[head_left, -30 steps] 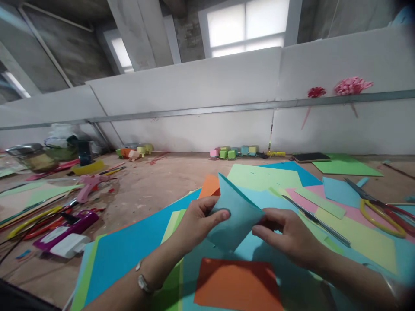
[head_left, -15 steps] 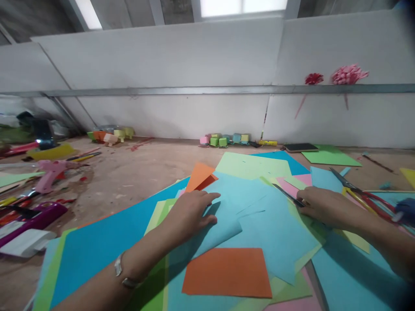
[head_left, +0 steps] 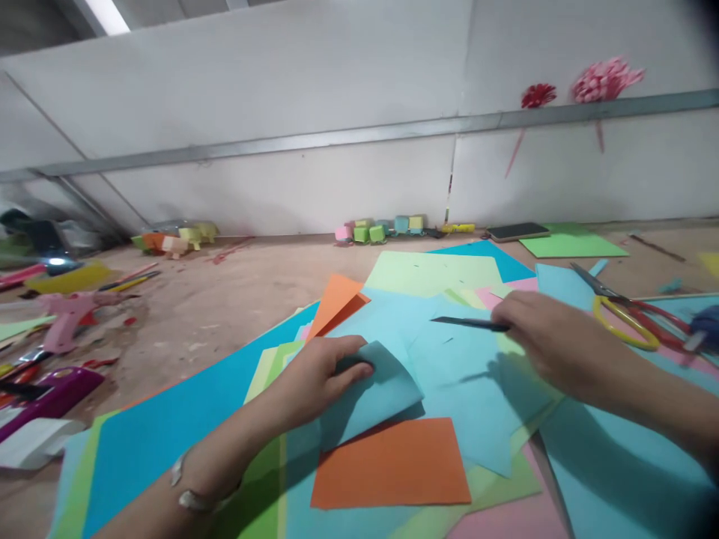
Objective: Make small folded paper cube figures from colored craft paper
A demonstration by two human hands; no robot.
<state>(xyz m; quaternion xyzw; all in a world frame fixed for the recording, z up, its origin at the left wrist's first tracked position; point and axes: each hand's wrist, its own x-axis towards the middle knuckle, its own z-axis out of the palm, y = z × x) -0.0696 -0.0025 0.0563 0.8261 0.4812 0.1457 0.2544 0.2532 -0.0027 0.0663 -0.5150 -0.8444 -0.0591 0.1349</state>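
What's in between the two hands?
In the head view: folded blue paper, held by the left hand, then flat blue paper, with a thin dark tool in the right hand pointing across it.

A metal rail (head_left: 337, 137) crosses the white wall (head_left: 281, 82) behind the table (head_left: 252, 281).

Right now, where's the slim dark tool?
The dark tool is in the right hand, right of centre in the head view, above the light-blue sheet; the scissors lie farther right.
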